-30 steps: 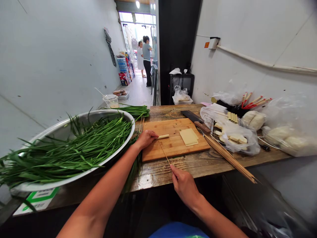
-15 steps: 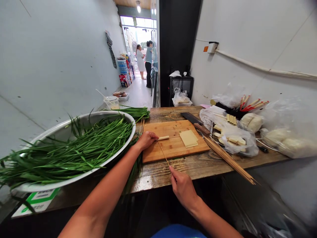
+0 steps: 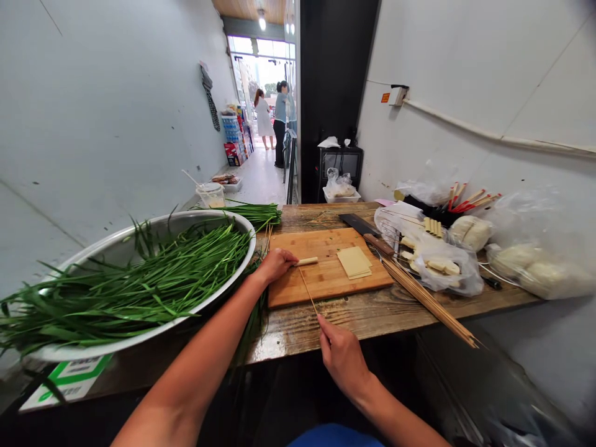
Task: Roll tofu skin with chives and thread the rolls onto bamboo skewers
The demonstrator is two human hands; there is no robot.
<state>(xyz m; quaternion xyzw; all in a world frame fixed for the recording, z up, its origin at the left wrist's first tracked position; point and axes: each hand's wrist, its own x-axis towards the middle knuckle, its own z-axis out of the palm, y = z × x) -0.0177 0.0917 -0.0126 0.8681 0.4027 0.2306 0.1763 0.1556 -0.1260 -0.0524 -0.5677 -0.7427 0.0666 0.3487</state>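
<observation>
On the cutting board (image 3: 286,293), toward its left edge: left hand (image 3: 278,266) closed on one end of a pale roll (image 3: 308,261) | across the near edge of the tabletop (image 3: 367,313): right hand (image 3: 343,355) clamped on a thin skewer (image 3: 308,292), far end close to the roll | toward the board's right edge: flat sheets (image 3: 354,262) | by its far right corner: cleaver (image 3: 378,243)

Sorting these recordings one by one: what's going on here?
A person's left hand holds a pale roll at its left end on a cutting board. The right hand holds a thin stick, its tip close to the roll. Flat sheets lie on the board; greens lie in a basin to the left.
</observation>
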